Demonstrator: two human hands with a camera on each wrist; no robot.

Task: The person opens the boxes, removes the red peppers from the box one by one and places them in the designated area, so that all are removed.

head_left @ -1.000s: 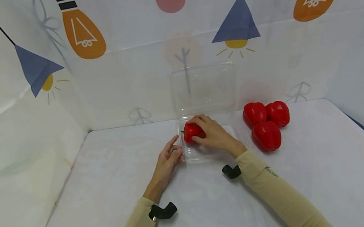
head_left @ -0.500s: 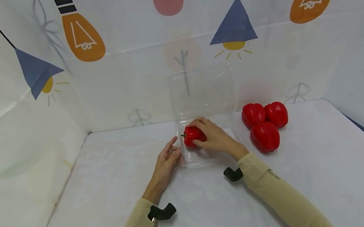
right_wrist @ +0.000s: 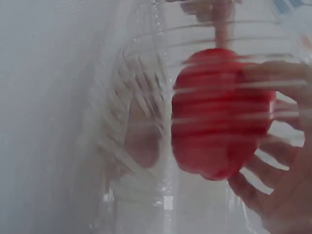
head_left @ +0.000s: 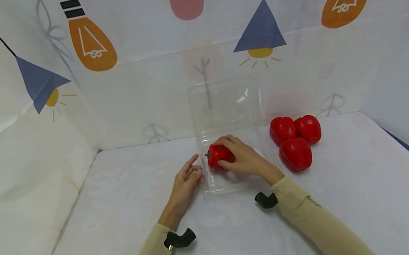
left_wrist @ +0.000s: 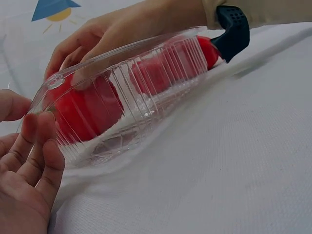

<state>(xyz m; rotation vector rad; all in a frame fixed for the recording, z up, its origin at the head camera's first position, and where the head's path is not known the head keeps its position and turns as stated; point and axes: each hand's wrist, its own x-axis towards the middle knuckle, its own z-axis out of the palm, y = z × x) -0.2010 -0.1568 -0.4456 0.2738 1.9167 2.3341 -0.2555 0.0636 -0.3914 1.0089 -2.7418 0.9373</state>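
My right hand [head_left: 244, 156] grips a red bell pepper [head_left: 216, 155] from its right side, fingers over the far side and thumb on the near side. The pepper lies sideways in the left half of a clear plastic clamshell box [head_left: 219, 185], its green stem facing left. The box's lid [head_left: 224, 103] stands raised at the back. My left hand [head_left: 185, 186] is at the box's left wall, index finger extended, the other fingers bent loosely. In the left wrist view the left fingertips [left_wrist: 46, 124] are right at the box's rim. The right wrist view shows the pepper through the ribbed wall.
Three more red bell peppers [head_left: 296, 154] sit grouped on the white tabletop [head_left: 126, 175], right of the box. Behind it hangs a pale printed cloth [head_left: 152, 78] with lamps and bulbs. Black wrist mounts [head_left: 180, 238] jut from both sleeves.
The box and the gripped pepper have come slightly toward me, along with my right hand. My left hand stays almost in place. The head view has shifted slightly.
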